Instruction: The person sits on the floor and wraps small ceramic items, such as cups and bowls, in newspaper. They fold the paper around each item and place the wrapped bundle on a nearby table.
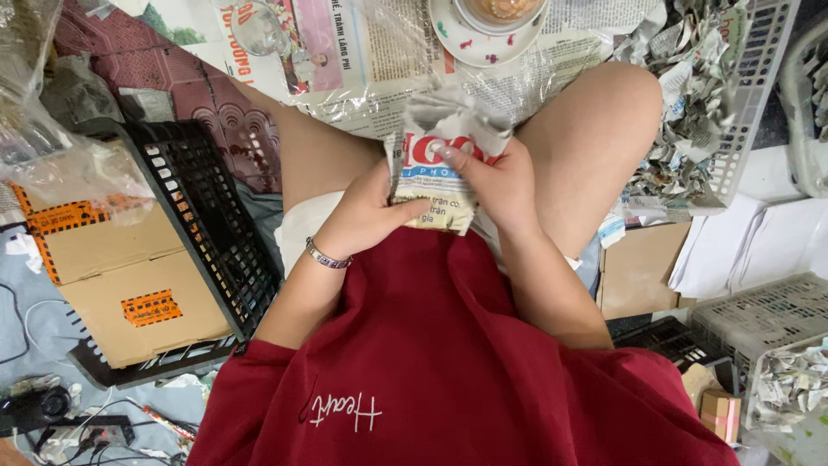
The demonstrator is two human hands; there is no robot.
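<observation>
Hands: left hand, right hand gripping newspaper bundle over lap

Newspaper-strewn floor, black crate

bright, even indoor light falls from above with only soft, faint shadows beneath the forearms and along the black crate. mild glare sits on the clear plastic bag at the left, and the centre is sharp. the wide lens bends the edges, and the corners look slightly soft.
</observation>
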